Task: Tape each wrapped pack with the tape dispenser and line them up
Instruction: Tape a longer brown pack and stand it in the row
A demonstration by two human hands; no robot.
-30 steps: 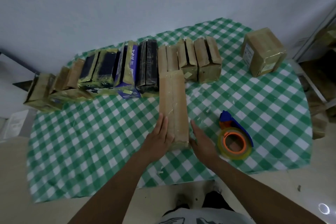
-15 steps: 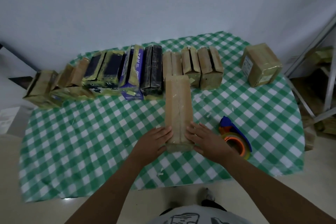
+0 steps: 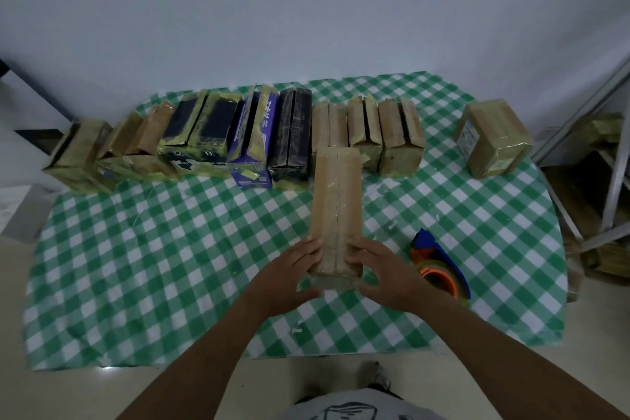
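Note:
A long brown wrapped pack [image 3: 336, 201] lies lengthwise on the green checked table [image 3: 170, 249], its far end against the row of taped packs [image 3: 238, 133]. My left hand [image 3: 289, 278] grips the pack's near left corner, fingers on top and thumb under the end. On the near right corner my right hand [image 3: 383, 274] holds it the same way. The blue and orange tape dispenser [image 3: 438, 266] rests on the cloth just right of my right hand, untouched.
A single brown box [image 3: 492, 136] stands apart at the back right of the table. A metal shelf frame [image 3: 606, 160] with more packs is beyond the table's right edge. Small tape scraps [image 3: 296, 327] lie on the cloth near the front.
Both hands went from flat beside the pack's near end to gripping its near corners. The pack has slid a little away from me towards the row.

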